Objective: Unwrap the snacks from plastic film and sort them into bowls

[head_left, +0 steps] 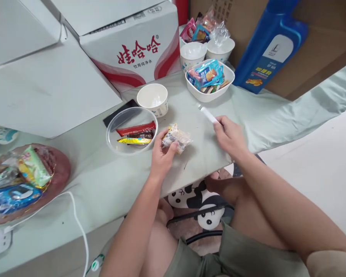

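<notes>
My left hand (164,152) is closed around a snack in a crinkled clear wrapper (177,139) with yellow and dark parts, held just above the table. In my right hand (229,136) is a slim white-handled cutter (208,114), its short metal tip pointing away from me toward the white tub. Left of my left hand lies a round clear plastic lid or dish (112,134) holding a red-wrapped bar (137,128), a dark one and a yellow packet (134,141). A paper bowl (152,96) stands behind it.
A white tub (210,96) of blue snack packets, more paper cups (193,52) and a blue bottle (265,50) stand at the back. A printed carton (132,50) borders the table. On the left are a reddish snack basket (62,169) and a white cable (75,204).
</notes>
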A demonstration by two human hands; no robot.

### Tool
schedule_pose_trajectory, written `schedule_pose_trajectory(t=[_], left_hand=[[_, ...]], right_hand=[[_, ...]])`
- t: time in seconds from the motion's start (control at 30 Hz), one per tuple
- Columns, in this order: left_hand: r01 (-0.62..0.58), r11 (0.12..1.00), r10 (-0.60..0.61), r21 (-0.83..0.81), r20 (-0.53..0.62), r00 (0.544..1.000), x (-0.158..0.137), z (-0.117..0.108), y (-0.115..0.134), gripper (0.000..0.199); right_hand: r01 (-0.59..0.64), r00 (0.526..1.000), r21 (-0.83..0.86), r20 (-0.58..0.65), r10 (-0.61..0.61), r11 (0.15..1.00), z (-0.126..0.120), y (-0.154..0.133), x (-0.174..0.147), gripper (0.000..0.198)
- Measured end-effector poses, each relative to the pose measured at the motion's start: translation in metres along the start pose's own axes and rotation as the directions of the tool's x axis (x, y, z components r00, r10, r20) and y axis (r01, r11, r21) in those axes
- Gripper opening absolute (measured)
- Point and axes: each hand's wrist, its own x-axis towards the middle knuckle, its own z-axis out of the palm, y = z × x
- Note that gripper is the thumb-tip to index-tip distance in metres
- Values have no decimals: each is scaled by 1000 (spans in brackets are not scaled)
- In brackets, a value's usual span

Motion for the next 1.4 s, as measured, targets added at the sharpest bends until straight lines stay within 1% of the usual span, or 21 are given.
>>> schedule_pose_trajectory(t=[0.07, 0.1, 0.2, 0.3, 0.43, 0.5, 0.6, 0.7, 0.77, 0.8, 0.83, 0.9, 0.93, 0.97, 1.0, 1.07, 1.13, 1.23, 1.3, 1.33, 1.4], left_hand=[[9, 999, -8, 43, -32, 999, 1, 2, -1, 66], [17, 998, -14, 56, -45, 999, 1, 3, -1, 70], [37, 997, -33, 63, -57, 998, 0, 5, -1, 68], [42, 997, -39, 58, -47, 998, -2, 6, 0, 60], [35, 999, -33, 40, -55, 998, -2, 6, 1, 63], [36, 999, -33, 31, -86, 996, -1, 6, 1, 66], [40, 998, -34, 45, -113, 993, 0, 7, -1, 67], [22, 999, -17, 50, -109, 994, 2, 12, -3, 70], [10, 999, -5, 33, -146, 989, 2, 16, -2, 69], [12, 1000, -7, 29, -174, 985, 2, 18, -1, 66], [21, 999, -13, 39, -196, 981, 2, 19, 0, 62], [52, 991, -27, 120, -203, 979, 0, 22, 5, 52], [61, 980, -24, 191, -191, 981, -1, 22, 7, 48], [55, 961, -8, 270, -172, 985, -3, 22, 9, 43], [36, 939, 17, 341, -152, 988, -4, 21, 10, 38], [-16, 907, 75, 420, -125, 989, -7, 17, 11, 30], [-71, 901, 125, 427, -100, 987, -8, 13, 10, 25], [-174, 888, 201, 425, -18, 979, -8, 7, 9, 33], [-238, 859, 240, 453, 55, 969, -7, 6, 11, 33], [-261, 846, 251, 465, 84, 964, -7, 6, 12, 30], [-301, 825, 269, 478, 136, 953, -7, 6, 14, 26]], right_hand=[[-71, 987, 219, 155, 38, 973, 1, -16, -13, 39], [-89, 971, 274, 237, 22, 958, 3, -23, -18, 40], [-52, 923, 295, 379, -67, 954, 9, -37, -27, 37], [-39, 899, 261, 430, -80, 965, 13, -41, -26, 39], [-56, 886, 165, 463, -27, 985, 7, -38, -26, 40], [-92, 858, 115, 513, 20, 989, 0, -35, -28, 41], [-196, 787, 45, 604, 129, 980, -15, -29, -33, 43], [-250, 770, 23, 611, 184, 968, -34, -18, -37, 39], [-271, 762, 66, 624, 172, 960, -47, -9, -39, 38], [-286, 769, 104, 618, 164, 953, -52, -5, -39, 39], [-294, 799, 140, 580, 162, 946, -57, 0, -39, 40], [-241, 900, 149, 404, 164, 959, -62, 10, -35, 40], [-188, 945, 102, 291, 151, 977, -61, 15, -31, 38], [-132, 973, 26, 196, 124, 991, -59, 19, -27, 36], [-79, 987, -62, 134, 87, 995, -55, 24, -22, 35], [-4, 994, -212, 103, 27, 977, -46, 32, -12, 35], [23, 995, -318, 97, 9, 948, -37, 37, -5, 35], [57, 998, -387, -11, -66, 920, -30, 35, -3, 32], [159, 982, -310, -47, -182, 937, -25, 26, -7, 36], [243, 967, -233, -20, -255, 941, -22, 19, -11, 39], [412, 909, -62, 92, -405, 909, -14, 3, -19, 45]])
